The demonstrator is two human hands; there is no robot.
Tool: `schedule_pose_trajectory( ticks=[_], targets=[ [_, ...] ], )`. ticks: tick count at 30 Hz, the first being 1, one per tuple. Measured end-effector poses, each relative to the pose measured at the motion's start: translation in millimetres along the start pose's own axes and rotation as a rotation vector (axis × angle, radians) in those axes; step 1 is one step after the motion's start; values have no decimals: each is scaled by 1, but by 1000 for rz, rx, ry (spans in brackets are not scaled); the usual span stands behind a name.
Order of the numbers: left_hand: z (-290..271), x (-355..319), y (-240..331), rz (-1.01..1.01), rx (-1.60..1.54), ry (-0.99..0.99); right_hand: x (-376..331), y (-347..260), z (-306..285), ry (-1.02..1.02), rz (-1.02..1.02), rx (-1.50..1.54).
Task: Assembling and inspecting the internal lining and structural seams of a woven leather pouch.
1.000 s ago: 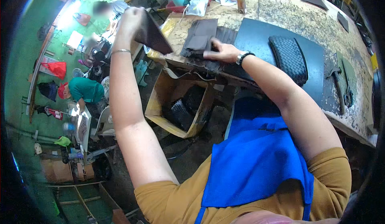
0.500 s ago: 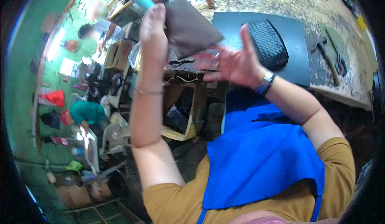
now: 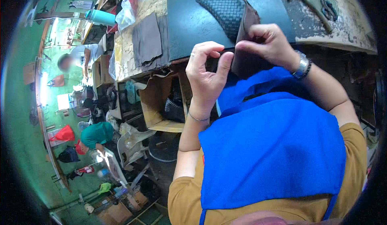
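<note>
My right hand pinches a dark brown leather piece between thumb and fingers, and the piece hangs on edge over the front of the bench. Beside it, my left hand is curled in a C shape. A gap shows between its thumb and fingers, and the thumb tip is close to the leather's edge. Behind the hands, a black woven leather piece lies on a dark smooth board. The leather in my right hand partly covers its right end. Several flat brown leather pieces lie left of the board.
A hammer and pliers-like tool lie on the worn bench at right. Under the bench, an open carton holds black woven material. A turquoise bottle stands at the left, where two people work farther off. A blue apron covers my lap.
My left hand has come down and right from the raised brown leather. My right hand, spread and empty before, now pinches a brown piece. The view has shifted, moving the board left and up.
</note>
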State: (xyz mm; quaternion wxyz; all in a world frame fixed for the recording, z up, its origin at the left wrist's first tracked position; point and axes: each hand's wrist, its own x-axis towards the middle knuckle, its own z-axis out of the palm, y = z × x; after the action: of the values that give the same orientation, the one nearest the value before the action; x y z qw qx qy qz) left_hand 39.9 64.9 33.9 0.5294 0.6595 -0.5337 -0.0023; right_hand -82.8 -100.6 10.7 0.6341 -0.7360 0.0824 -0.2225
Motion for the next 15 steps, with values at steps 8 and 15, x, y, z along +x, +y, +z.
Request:
schedule_pose_trajectory(
  ticks=[8,15],
  targets=[
    [20,3,7,-223,5,-61,-5,8,6,3,-399,-445],
    [22,-2,1,-512,-274,-121,-7,-4,-5,-244,-75,-140]
  ],
)
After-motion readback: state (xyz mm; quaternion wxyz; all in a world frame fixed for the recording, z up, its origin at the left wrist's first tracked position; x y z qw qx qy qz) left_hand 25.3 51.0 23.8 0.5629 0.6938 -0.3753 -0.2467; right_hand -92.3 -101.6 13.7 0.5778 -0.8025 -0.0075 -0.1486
